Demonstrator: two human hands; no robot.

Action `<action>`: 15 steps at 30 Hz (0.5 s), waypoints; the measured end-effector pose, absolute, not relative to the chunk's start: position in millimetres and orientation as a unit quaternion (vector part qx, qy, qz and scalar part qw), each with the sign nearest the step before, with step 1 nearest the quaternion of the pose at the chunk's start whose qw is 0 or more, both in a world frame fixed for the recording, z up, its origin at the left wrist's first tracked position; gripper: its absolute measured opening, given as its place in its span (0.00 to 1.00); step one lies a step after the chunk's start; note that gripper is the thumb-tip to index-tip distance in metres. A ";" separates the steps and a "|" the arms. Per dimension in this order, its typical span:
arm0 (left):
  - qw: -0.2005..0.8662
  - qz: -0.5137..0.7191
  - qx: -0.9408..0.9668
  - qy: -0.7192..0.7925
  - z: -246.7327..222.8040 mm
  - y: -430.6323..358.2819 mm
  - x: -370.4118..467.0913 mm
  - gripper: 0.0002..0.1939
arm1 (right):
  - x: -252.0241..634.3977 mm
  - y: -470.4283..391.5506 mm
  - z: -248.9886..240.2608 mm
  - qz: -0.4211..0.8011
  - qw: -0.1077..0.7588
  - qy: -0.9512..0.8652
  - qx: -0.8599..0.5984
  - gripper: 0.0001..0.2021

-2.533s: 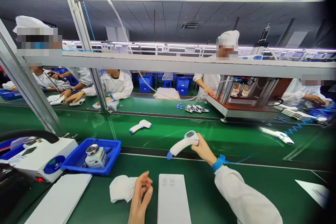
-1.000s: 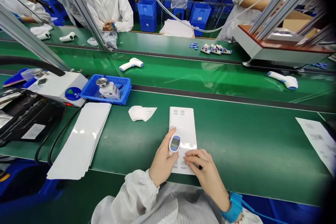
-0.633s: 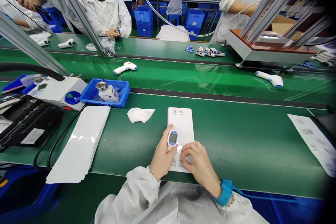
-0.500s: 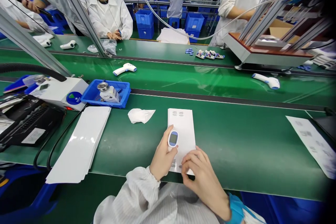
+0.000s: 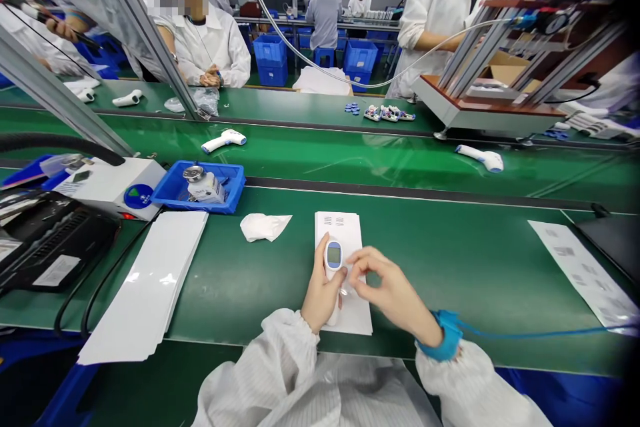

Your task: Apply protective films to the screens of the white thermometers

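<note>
The green workbench (image 5: 435,240) ran out of view at both sides. On it, printed sheets (image 5: 356,313) lay partly hidden beneath both hands. The right hand (image 5: 387,283) curled beside the screen; whether it pinched anything was unclear. The left hand (image 5: 319,293) gripped a white handheld thermometer (image 5: 334,255) over the sheets, obscuring its handle; its blue-bordered grey screen faced up.

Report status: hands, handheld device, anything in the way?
Left hand gripping handheld device, screen unobstructed. Right hand close beside it; whether holding anything, unclear. Printed white paper underneath.
</note>
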State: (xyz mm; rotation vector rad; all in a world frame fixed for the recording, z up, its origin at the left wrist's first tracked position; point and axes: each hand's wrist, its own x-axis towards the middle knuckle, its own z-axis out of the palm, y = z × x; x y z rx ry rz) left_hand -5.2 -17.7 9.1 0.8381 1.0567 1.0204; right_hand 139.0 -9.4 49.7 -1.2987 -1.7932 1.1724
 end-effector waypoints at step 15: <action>0.664 0.443 0.384 0.464 5.6 -14.7 -7.0 0.42 | 120.1 43.0 50.7 0.422 0.332 -0.681 -0.497 0.04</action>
